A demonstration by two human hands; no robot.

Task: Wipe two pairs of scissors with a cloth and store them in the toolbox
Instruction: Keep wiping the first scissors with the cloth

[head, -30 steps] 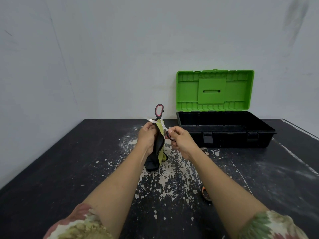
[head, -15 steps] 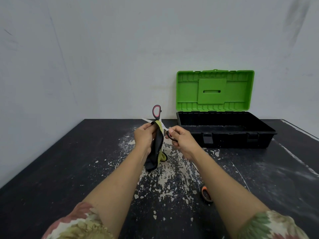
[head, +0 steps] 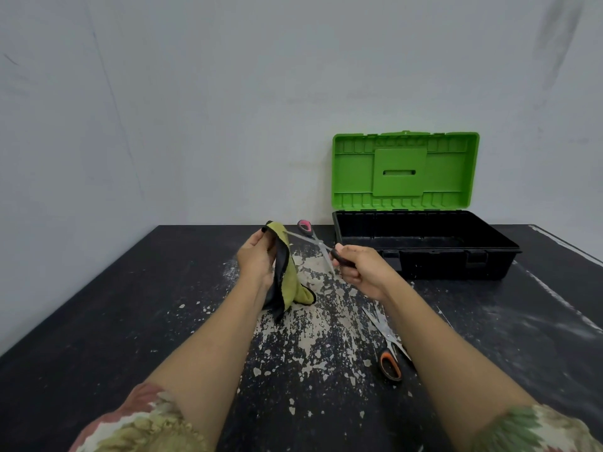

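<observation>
The right hand grips the pink-handled scissors, blades open above the table; the left hand pinches the cloth over one blade. Exposed edges may cut fingers.

Both forearms are bare from wrist to above the elbow, and neither the left hand nor the right hand wears a glove, ring, watch or band. Well back from each grip, short sleeves cover the upper arms in a soft printed fabric with a leafy, floral pattern. The left sleeve shows dusty pink, cream and olive patches; the right sleeve shows green, cream and dull red.
</observation>
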